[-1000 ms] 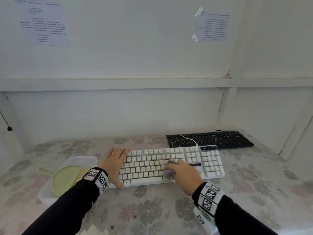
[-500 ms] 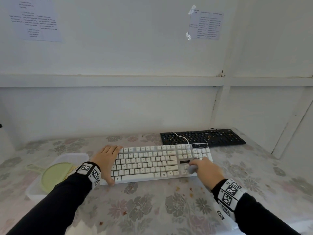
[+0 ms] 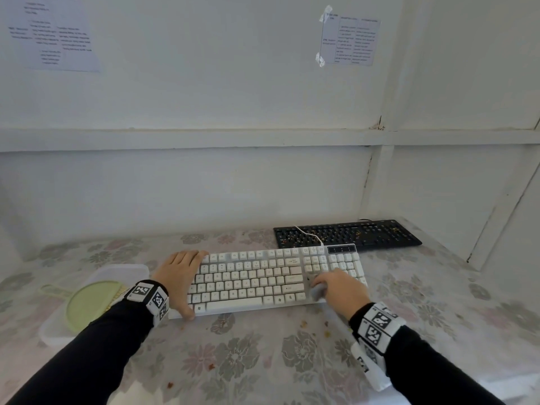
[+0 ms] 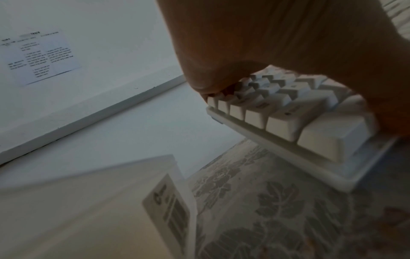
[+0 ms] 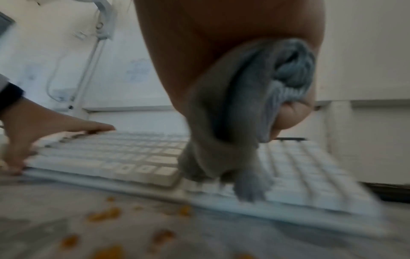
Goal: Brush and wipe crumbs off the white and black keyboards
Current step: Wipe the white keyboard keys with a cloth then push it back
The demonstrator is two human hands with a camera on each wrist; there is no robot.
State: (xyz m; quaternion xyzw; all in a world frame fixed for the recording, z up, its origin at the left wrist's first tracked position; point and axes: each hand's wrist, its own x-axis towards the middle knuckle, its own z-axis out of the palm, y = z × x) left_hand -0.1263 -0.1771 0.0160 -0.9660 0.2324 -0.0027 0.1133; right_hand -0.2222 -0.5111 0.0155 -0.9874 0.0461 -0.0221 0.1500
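The white keyboard [image 3: 257, 279] lies across the middle of the flowered table. My left hand [image 3: 182, 276] rests flat on its left end with straight fingers, thumb at the front edge; the left wrist view shows the end keys [image 4: 288, 115] under the palm. My right hand [image 3: 340, 290] grips a bunched grey cloth [image 3: 318, 291] [image 5: 255, 108] on the keyboard's right part, beside the number pad. The black keyboard [image 3: 347, 235] lies behind, at the right, with orange specks among its keys. Orange crumbs [image 5: 104, 214] lie on the table in front of the white keyboard [image 5: 124, 157].
A white tray [image 3: 122, 271] at the left holds a pale green round brush [image 3: 90, 305]. A white cable [image 3: 309, 235] crosses the black keyboard. The wall runs close behind; a corner post stands at the right. Papers hang on the wall.
My right hand has slid the cloth rightward along the white keyboard, from its middle to beside the number pad. The left hand has stayed on the left end.
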